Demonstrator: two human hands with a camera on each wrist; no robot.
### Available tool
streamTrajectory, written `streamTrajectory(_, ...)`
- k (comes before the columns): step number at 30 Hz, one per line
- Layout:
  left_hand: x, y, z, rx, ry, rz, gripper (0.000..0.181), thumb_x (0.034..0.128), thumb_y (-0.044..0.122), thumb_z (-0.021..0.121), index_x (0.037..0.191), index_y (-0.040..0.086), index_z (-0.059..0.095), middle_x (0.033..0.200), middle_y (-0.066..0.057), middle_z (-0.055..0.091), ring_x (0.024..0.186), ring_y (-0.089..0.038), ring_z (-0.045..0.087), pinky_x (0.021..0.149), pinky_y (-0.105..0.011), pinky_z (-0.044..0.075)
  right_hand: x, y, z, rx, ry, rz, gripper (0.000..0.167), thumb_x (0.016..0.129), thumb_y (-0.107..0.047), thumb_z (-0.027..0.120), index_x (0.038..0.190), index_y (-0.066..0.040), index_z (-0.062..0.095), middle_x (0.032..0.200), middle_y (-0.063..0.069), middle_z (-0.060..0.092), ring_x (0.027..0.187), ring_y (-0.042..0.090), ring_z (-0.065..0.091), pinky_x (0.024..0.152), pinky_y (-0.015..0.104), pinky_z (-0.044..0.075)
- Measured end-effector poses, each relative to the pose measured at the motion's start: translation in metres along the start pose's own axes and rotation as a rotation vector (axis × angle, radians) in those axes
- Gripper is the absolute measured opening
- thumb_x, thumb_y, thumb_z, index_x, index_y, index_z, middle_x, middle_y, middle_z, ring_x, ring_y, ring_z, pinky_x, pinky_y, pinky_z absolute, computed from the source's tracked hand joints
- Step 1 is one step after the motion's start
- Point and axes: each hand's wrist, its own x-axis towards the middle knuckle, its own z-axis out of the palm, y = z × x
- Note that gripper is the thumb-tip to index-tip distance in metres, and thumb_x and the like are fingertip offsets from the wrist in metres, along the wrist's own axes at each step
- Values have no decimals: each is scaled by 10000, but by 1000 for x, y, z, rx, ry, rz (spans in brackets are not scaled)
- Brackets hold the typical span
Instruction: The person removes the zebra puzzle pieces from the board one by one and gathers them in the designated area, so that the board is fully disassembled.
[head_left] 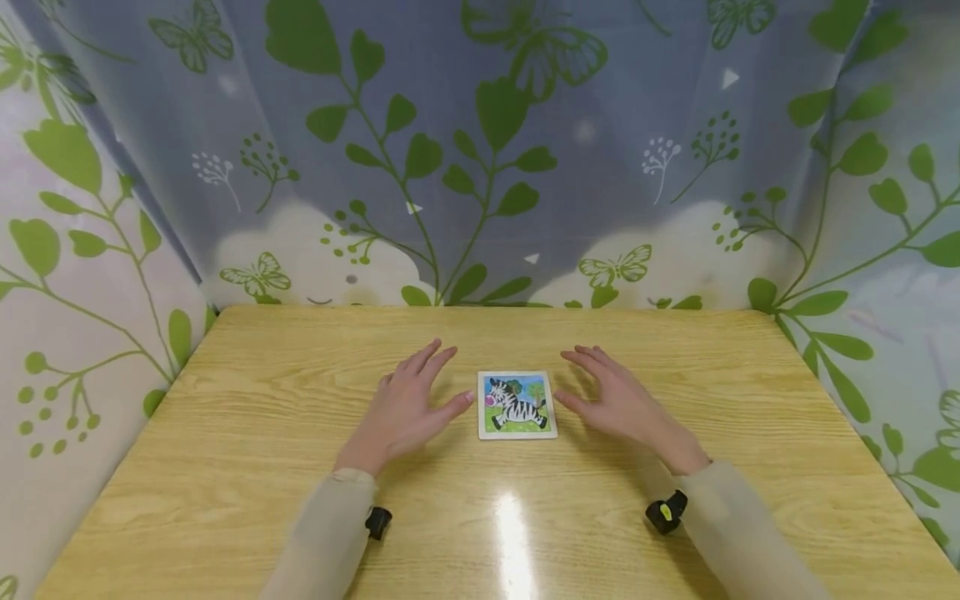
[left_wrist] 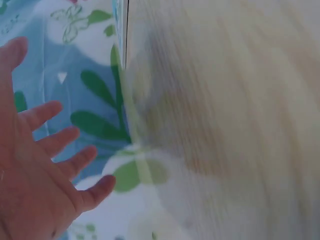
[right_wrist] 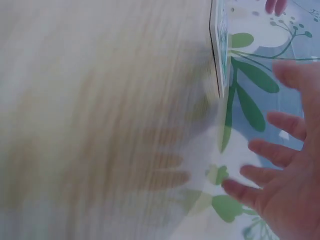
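A square picture puzzle of a zebra (head_left: 517, 406) with a white border lies flat on the wooden table, in the middle of the head view. To its left hovers my left hand (head_left: 405, 406), fingers spread, the thumb close to the puzzle's left edge. On the other side my right hand (head_left: 618, 406) is held with its fingers extended, the thumb near the right edge. Neither hand holds anything. Both palms appear in the wrist views, the left palm (left_wrist: 40, 175) and the right palm (right_wrist: 295, 185), with the puzzle's thin edge (right_wrist: 218, 50) beyond the right one.
The light wooden table (head_left: 247, 467) reaches back to a curtain (head_left: 450, 167) printed with leaves and butterflies. More of this printed cloth hangs at the left and right sides. A bright reflection falls on the table near its front. Dark bands sit at both wrists.
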Motion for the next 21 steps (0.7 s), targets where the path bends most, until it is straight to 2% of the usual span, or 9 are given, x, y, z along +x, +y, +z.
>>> streamTrajectory(4, 16, 10, 9, -61, -53, 36, 732, 942, 634, 608, 1546, 252, 447, 1646, -43, 379, 1490, -391, 386, 1154, -714, 290, 11, 0, 5, 90, 6, -20, 534, 992, -325, 668, 1437, -48, 564, 1449, 203, 590, 1306, 427, 577, 1059, 590, 478)
streamTrajectory(7, 28, 14, 18, -75, -100, 83, 676, 930, 549, 683, 1492, 211, 523, 1580, -61, 465, 1442, -376, 450, 1158, -650, 341, 19, 0, 7, 150, -6, 5, 481, 986, -296, 677, 1385, -34, 613, 1374, 192, 650, 1248, 392, 621, 1017, 555, 519)
streamTrajectory(10, 38, 17, 26, -89, -141, 103, 630, 913, 509, 722, 1446, 209, 572, 1520, -53, 517, 1405, -354, 482, 1161, -609, 355, 26, 0, 9, 209, -31, 37, 454, 980, -275, 684, 1354, -23, 634, 1312, 190, 681, 1200, 365, 643, 1001, 529, 533)
streamTrajectory(15, 46, 17, 35, -26, -192, 112, 601, 879, 527, 752, 1395, 255, 613, 1495, -29, 532, 1383, -345, 480, 1121, -620, 360, 36, 4, 14, 257, -80, 69, 399, 951, -244, 721, 1288, -34, 676, 1228, 155, 711, 1126, 311, 667, 984, 487, 541)
streamTrajectory(21, 48, 15, 36, 43, -223, 132, 600, 868, 568, 752, 1386, 295, 622, 1520, -26, 509, 1392, -351, 452, 1063, -606, 364, 41, 7, 17, 227, -102, 61, 331, 930, -238, 737, 1213, -65, 727, 1151, 116, 688, 1037, 251, 634, 905, 430, 528)
